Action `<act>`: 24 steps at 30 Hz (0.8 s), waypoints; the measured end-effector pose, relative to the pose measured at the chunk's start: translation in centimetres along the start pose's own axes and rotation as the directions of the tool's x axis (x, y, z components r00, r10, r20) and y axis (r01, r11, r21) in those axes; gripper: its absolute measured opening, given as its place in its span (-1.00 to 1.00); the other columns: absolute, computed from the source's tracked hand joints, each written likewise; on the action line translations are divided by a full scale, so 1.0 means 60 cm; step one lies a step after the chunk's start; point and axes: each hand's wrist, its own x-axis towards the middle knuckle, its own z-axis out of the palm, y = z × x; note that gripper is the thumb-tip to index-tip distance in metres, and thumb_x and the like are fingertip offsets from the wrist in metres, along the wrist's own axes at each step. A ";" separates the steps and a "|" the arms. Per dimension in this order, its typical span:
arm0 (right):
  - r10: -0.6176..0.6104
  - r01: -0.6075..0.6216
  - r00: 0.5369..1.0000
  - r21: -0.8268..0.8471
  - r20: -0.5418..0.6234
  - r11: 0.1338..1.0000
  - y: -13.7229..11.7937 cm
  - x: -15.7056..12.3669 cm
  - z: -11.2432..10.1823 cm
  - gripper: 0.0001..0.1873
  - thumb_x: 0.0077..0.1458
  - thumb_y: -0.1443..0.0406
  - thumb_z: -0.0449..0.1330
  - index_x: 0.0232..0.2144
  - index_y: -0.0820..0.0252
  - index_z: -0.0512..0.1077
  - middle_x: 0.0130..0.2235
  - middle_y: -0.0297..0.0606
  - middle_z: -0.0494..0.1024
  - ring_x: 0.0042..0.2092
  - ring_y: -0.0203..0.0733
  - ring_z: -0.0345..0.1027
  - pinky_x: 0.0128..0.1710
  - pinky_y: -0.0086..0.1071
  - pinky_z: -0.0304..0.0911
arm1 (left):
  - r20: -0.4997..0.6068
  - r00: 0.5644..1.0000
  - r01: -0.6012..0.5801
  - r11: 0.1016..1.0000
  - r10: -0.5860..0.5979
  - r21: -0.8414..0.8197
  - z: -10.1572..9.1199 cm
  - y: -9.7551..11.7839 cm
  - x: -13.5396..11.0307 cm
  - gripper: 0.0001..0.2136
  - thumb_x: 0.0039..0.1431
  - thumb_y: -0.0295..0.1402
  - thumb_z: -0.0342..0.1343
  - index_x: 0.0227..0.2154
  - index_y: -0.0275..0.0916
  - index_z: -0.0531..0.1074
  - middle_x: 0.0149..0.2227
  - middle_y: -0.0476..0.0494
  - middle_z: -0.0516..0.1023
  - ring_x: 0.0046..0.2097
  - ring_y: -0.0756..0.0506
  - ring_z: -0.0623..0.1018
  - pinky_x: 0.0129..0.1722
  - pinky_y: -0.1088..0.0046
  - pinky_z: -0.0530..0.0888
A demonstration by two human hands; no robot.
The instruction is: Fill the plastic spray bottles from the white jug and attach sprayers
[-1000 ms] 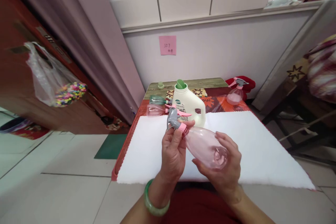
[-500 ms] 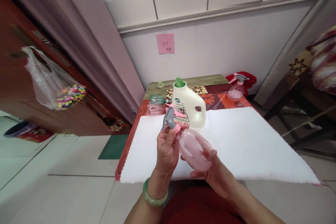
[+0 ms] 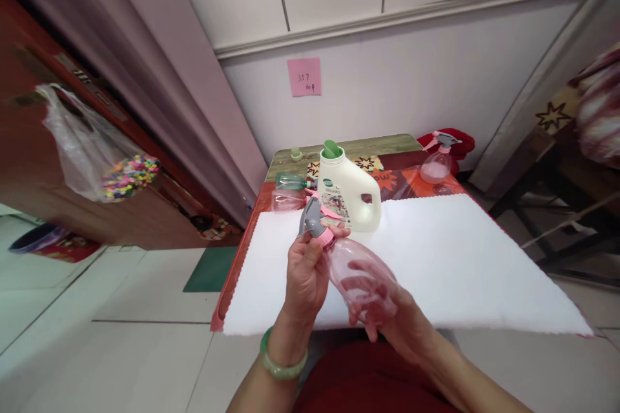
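Observation:
I hold a clear pink spray bottle (image 3: 358, 274) tilted over the near edge of a white cloth (image 3: 436, 258). My left hand (image 3: 305, 277) pinches its pink collar just under the grey and pink trigger head (image 3: 312, 222). My right hand (image 3: 387, 319) wraps round the bottle's base from below, its fingers showing through the plastic. A white detergent jug (image 3: 349, 197) with a green cap stands just behind the trigger head.
Two more spray bottles, pink and green (image 3: 288, 192), lie at the table's back left. Another pink spray bottle (image 3: 436, 164) stands at the back right by a red item. A green cap (image 3: 295, 155) sits at the far edge. A plastic bag (image 3: 97, 155) hangs at left.
My right hand has turned under the bottle's base, from cupping it on the right to gripping it from beneath. The bottle sits slightly lower and nearer to me. My left hand stays at the collar.

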 end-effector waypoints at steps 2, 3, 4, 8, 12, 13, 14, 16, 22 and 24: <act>0.074 -0.075 0.997 0.099 0.018 0.992 0.002 0.000 0.001 -0.20 -0.09 -0.17 0.38 0.08 0.13 0.41 -0.11 -0.09 0.59 -0.38 -0.16 0.56 -0.66 -0.55 0.25 | -0.019 1.000 0.007 1.000 -0.007 0.007 0.000 0.001 0.000 -0.77 0.14 -0.18 0.33 -0.26 -0.23 0.65 -0.29 -0.13 0.63 -0.10 -0.16 0.63 0.21 0.16 0.39; 0.100 -0.103 0.995 0.134 0.028 0.986 0.006 0.000 0.001 -0.19 -0.09 -0.18 0.38 0.08 0.15 0.43 -0.11 -0.07 0.61 -0.38 -0.17 0.56 -0.65 -0.57 0.24 | -0.034 0.999 0.018 1.000 -0.018 0.008 -0.002 0.000 0.001 -0.77 0.14 -0.18 0.34 -0.25 -0.23 0.65 -0.28 -0.13 0.64 -0.10 -0.16 0.63 0.20 0.16 0.39; 0.119 -0.123 0.992 0.165 0.037 0.979 0.011 0.001 0.000 -0.18 -0.10 -0.20 0.38 0.07 0.17 0.44 -0.12 -0.05 0.62 -0.38 -0.17 0.56 -0.65 -0.57 0.23 | -0.051 0.998 0.030 0.999 -0.030 0.009 -0.004 -0.001 0.001 -0.76 0.13 -0.17 0.34 -0.25 -0.23 0.65 -0.28 -0.13 0.64 -0.10 -0.17 0.63 0.19 0.17 0.40; 0.144 -0.148 0.989 0.245 0.033 0.958 0.034 0.008 0.001 -0.26 -0.08 -0.20 0.38 0.00 0.15 0.49 -0.13 -0.08 0.65 -0.37 -0.19 0.57 -0.55 -0.54 0.29 | -0.152 0.985 0.090 0.995 -0.081 0.051 -0.021 -0.017 -0.006 -0.69 0.12 -0.08 0.33 -0.24 -0.24 0.62 -0.23 -0.18 0.67 -0.09 -0.15 0.63 0.11 0.26 0.43; 0.104 -0.108 0.994 0.178 0.030 0.978 0.051 0.020 0.002 -0.36 -0.04 -0.15 0.38 0.00 0.04 0.49 -0.10 -0.20 0.64 -0.32 -0.20 0.57 -0.43 -0.47 0.36 | -0.139 0.964 0.243 0.963 -0.226 0.120 -0.047 -0.036 -0.040 -0.38 -0.09 0.08 0.41 -0.04 -0.22 0.54 0.00 -0.31 0.62 0.06 -0.28 0.58 0.03 0.19 0.48; 0.116 -0.121 0.992 0.116 0.044 0.986 0.054 0.024 -0.001 -0.33 0.00 -0.18 0.33 0.04 0.03 0.47 -0.10 -0.20 0.63 -0.31 -0.19 0.56 -0.43 -0.45 0.37 | -0.119 0.958 0.278 0.949 -0.261 0.150 -0.056 -0.037 -0.050 -0.33 -0.17 0.05 0.46 -0.03 -0.21 0.51 -0.01 -0.30 0.62 0.04 -0.30 0.58 0.01 0.17 0.49; 0.133 -0.134 0.990 0.027 0.050 0.991 0.058 0.027 -0.006 -0.31 0.04 -0.21 0.28 0.08 0.02 0.45 -0.08 -0.18 0.62 -0.30 -0.18 0.56 -0.42 -0.42 0.38 | -0.103 0.952 0.302 0.935 -0.287 0.188 -0.066 -0.034 -0.057 -0.32 -0.21 -0.01 0.50 -0.03 -0.21 0.48 -0.04 -0.29 0.62 0.02 -0.30 0.59 0.00 0.16 0.49; 0.124 -0.119 0.992 -0.217 0.010 0.969 0.066 0.035 -0.022 -0.29 0.10 -0.23 0.21 0.12 0.04 0.43 0.00 -0.13 0.58 -0.23 -0.13 0.55 -0.38 -0.35 0.42 | -0.121 0.943 0.333 0.893 -0.310 0.303 -0.091 -0.018 -0.061 -0.37 -0.18 -0.11 0.49 -0.05 -0.21 0.42 -0.11 -0.23 0.61 -0.05 -0.27 0.60 0.00 0.16 0.48; -0.211 0.017 0.968 -0.807 -0.133 0.590 0.084 0.048 -0.102 -0.43 0.18 -0.08 0.22 0.07 0.15 0.44 0.02 -0.04 0.59 -0.27 -0.15 0.52 -0.28 -0.23 0.46 | -0.166 0.966 0.146 -0.109 -0.198 0.983 -0.195 0.073 0.026 -0.47 -0.11 -0.13 0.40 -0.12 -0.14 0.29 -0.15 -0.15 0.54 -0.12 -0.29 0.57 -0.12 0.16 0.44; -0.347 0.065 0.932 -0.894 -0.104 0.444 0.084 0.050 -0.127 -0.48 0.19 -0.02 0.23 0.05 0.18 0.44 -0.06 -0.06 0.62 -0.34 -0.16 0.51 -0.28 -0.23 0.46 | -0.069 0.977 -0.027 -0.437 -0.202 0.899 -0.221 0.084 0.069 -0.59 -0.07 -0.32 0.36 -0.15 -0.16 0.34 -0.07 -0.28 0.52 0.02 -0.40 0.53 0.02 0.02 0.36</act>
